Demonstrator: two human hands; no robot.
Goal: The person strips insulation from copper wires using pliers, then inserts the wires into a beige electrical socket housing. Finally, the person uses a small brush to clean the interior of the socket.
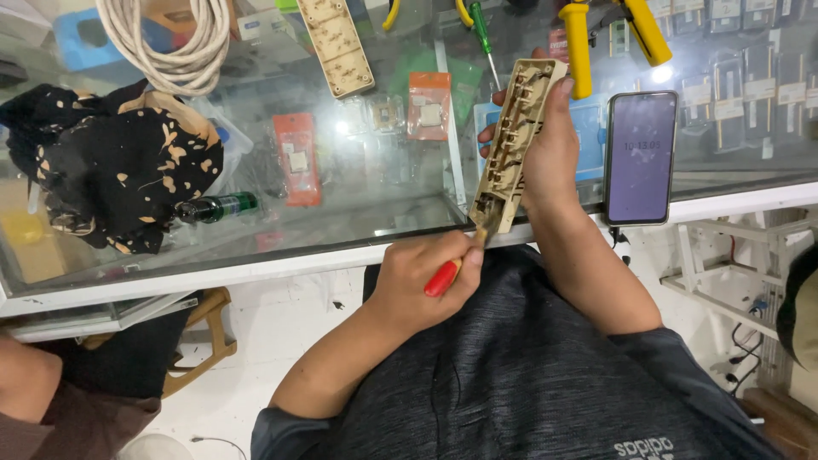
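hands: left hand [430, 277] grips red-handled tool [445, 277], right hand [545, 145] tilts socket strip [511, 145] at counter edge [256, 271].

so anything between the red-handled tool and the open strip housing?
Nothing visible. The left hand has the red-handled tool with its tip at the lower end of the strip housing, which the right hand holds.
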